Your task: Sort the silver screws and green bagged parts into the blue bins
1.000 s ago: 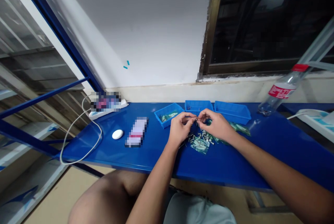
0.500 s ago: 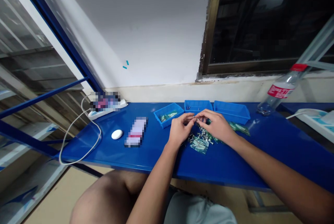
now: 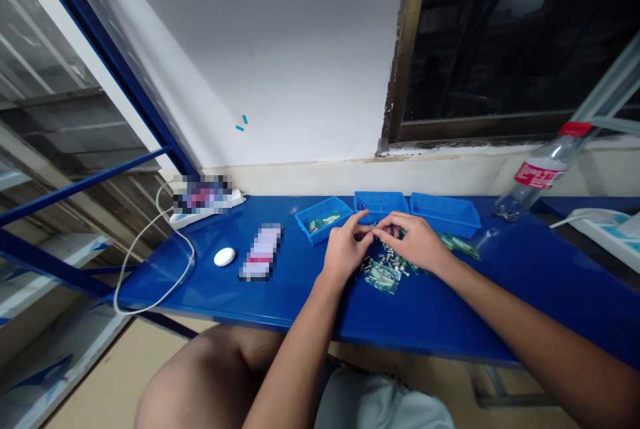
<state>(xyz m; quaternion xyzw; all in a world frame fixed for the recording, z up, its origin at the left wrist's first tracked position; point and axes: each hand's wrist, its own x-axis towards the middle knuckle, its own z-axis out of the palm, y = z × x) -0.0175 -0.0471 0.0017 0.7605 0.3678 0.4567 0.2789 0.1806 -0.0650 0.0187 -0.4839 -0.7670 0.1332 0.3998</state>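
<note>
My left hand and my right hand meet fingertip to fingertip above a pile of small metal screws. Both pinch a small metal piece, apparently a screw, which the fingers now mostly hide. The left index finger is lifted while its thumb touches the right fingertips. Just below the hands, a clear plastic packet of small metal parts lies against the pile. Behind them stand three blue bins: a left bin with small packets inside, a middle bin with a few small pieces, and a right bin.
Green-tinted packets lie right of my right wrist. A phone and a white oval object are on the blue table at left. A white cable loops over its edge. At right a plastic bottle leans.
The left index finger has lifted away from the small metal piece, and the right fingertips have come against the left thumb. The piece showed between the fingertips earlier. Bins and packets have stayed put.
</note>
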